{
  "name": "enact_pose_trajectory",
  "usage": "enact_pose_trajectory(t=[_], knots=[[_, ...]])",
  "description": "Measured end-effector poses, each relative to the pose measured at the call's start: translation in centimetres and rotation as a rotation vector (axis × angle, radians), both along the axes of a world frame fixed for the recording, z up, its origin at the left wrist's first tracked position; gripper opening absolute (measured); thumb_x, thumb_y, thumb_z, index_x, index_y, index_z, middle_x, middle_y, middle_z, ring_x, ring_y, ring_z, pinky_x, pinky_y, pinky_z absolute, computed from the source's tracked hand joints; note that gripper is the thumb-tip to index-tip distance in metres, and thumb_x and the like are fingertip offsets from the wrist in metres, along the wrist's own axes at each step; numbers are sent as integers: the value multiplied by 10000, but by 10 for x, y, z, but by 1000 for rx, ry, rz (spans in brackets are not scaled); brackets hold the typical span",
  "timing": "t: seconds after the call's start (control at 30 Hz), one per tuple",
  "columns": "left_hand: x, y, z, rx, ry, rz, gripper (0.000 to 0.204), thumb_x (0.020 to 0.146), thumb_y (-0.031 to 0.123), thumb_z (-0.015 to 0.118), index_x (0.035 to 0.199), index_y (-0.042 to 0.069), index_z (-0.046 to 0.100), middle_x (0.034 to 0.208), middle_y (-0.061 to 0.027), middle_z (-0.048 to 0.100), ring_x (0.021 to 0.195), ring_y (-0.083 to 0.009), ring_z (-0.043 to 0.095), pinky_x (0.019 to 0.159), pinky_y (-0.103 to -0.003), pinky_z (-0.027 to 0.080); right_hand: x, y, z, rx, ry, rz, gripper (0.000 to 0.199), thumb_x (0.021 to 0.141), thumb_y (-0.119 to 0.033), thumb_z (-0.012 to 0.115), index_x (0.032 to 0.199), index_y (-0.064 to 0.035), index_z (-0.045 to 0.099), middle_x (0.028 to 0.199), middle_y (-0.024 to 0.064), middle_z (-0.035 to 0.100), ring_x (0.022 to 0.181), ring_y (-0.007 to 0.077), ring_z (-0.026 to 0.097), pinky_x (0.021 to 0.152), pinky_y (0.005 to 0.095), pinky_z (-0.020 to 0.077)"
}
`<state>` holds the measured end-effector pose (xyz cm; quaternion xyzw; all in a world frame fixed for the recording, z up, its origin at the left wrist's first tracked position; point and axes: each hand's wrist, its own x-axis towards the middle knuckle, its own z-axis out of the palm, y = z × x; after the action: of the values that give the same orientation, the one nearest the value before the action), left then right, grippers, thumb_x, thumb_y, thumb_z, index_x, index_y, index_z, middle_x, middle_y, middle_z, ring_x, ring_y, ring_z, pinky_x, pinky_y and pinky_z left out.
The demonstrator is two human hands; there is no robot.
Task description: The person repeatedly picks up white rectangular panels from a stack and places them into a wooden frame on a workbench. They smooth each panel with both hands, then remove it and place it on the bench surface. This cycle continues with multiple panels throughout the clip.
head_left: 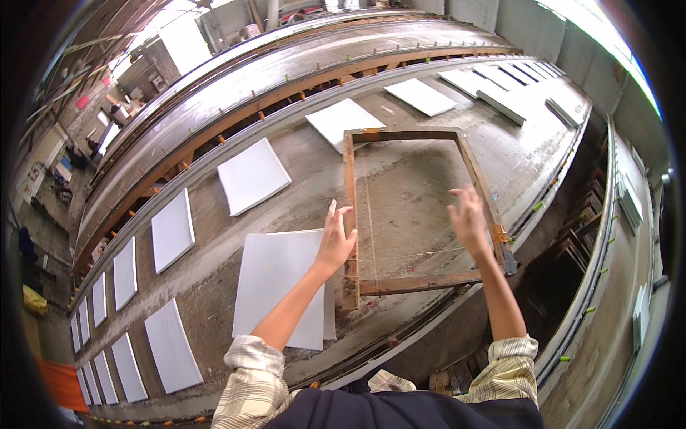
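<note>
A worn wooden frame (350, 171) lies tilted on the long table before me, with thin strings stretched across its opening. My left hand (334, 239) rests against the frame's left bar, fingers extended upward and thumb apart. Over the right part of the opening, near the right bar, is my right hand (469, 220); it is slightly blurred, its fingers apart and nothing visible in them. A white stack of paper (279, 286) lies under my left forearm, beside the frame. Another white stack (339, 121) sits partly behind the frame's far left corner.
Several white paper stacks run in rows along the table (207, 250), to the left (171, 347) and far right (420, 96). A parallel table (236, 79) stands beyond, and another (622, 286) is at right across a dark gap holding wooden frames (579, 232).
</note>
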<state>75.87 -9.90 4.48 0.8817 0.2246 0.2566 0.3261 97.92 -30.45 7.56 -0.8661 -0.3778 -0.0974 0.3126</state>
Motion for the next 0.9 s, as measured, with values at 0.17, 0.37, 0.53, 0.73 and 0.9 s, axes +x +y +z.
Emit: enact_pose_trajectory(t=[0.17,0.37,0.53,0.73,0.9], knots=[[-144,32,12,249,134,235,486,805,157,618,1227,47,405,1365,-225,333,1250,-374,354,1012,-450,328,-176,39,20,69,641,736,442,808,-105,620,1210,-41,450,1274,242,449,1215,375,414,1036,422,325],[-268,43,-12,-56,433,606,567,846,380,570,1244,19,391,1248,-260,438,1114,-396,478,926,-457,394,-275,44,-14,-222,378,801,686,836,-242,606,1387,-94,224,1441,315,32,1364,427,35,1100,511,57],[-275,47,-48,-235,378,488,718,815,492,577,1236,-57,387,1156,-299,502,1067,-414,517,909,-460,417,-296,49,-31,-309,203,671,698,834,-211,604,1397,-86,210,1443,318,0,1361,440,-8,1098,502,-5],[-273,67,-23,-679,384,376,799,768,505,643,1159,-167,460,1114,-309,548,1062,-341,558,849,-402,474,-315,56,-48,-247,418,602,665,890,-244,547,1401,-48,168,1444,314,-42,1338,481,58,1080,513,182],[-271,45,27,-994,128,233,832,780,469,656,1233,-169,374,1139,-288,532,1022,-273,583,804,-345,509,-320,59,-54,-193,513,434,712,896,-269,539,1424,-70,106,1454,296,-63,1346,462,72,1081,511,203]])
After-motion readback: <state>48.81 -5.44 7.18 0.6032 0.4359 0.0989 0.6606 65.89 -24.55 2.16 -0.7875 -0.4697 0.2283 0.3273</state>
